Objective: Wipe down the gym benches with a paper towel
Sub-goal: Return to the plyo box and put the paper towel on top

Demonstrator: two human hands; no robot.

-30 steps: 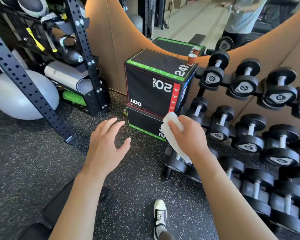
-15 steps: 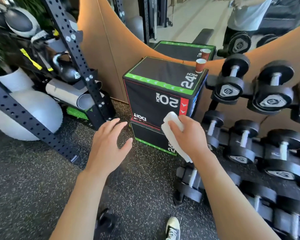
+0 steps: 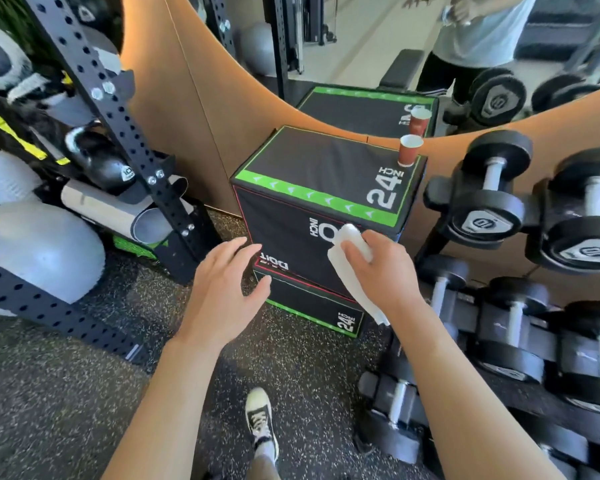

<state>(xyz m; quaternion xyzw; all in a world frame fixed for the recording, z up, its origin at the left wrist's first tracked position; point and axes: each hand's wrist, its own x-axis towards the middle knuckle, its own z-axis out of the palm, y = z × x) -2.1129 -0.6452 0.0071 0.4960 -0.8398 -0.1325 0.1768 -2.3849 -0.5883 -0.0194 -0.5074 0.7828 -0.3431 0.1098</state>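
The right hand gripped a folded white paper towel, thumb across its front and fingers curled behind, with one end sticking up past the knuckles and the other hanging below the wrist. The left hand was open, fingers straight and a little spread, holding nothing, just left of the towel. Both hovered in front of the near face of a black plyo box with a green border, which stood on a second, lower box against the curved wall. I could not tell whether either hand touched the box.

No bench showed directly; the only one visible was a reflection in the mirror far behind the boxes. The step in hand looked like carrying the towel to the next surface. To do it well, the towel ought to be opened flat against the palm before contact, so that a broad face wipes rather than a bunched edge. If the box top was the target, the red paper cup on its far right corner called for care: it would tip easily, so the free hand should lift it away first. The dumbbell rack close on the right left little elbow room.

Compared with the earlier frames, the box sat nearer and larger, the hands had risen to overlap its printed face, and the grip on the towel was unchanged.
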